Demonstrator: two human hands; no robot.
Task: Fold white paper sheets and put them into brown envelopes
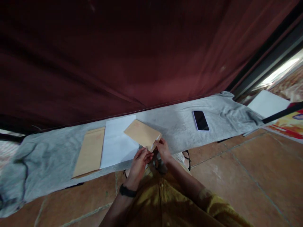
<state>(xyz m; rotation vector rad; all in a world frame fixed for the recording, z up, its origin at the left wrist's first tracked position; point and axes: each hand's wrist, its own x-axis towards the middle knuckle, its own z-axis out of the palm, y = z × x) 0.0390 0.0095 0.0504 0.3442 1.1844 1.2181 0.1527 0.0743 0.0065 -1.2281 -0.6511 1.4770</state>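
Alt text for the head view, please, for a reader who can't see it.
A person's left hand and right hand hold a brown envelope by its near end over a grey cloth. White paper and more brown paper lie left, a phone right.

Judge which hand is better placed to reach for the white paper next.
Likely the left hand: it is nearer the white paper, which lies on its left. The right hand is farther off, pinching the near end of the smaller brown envelope.
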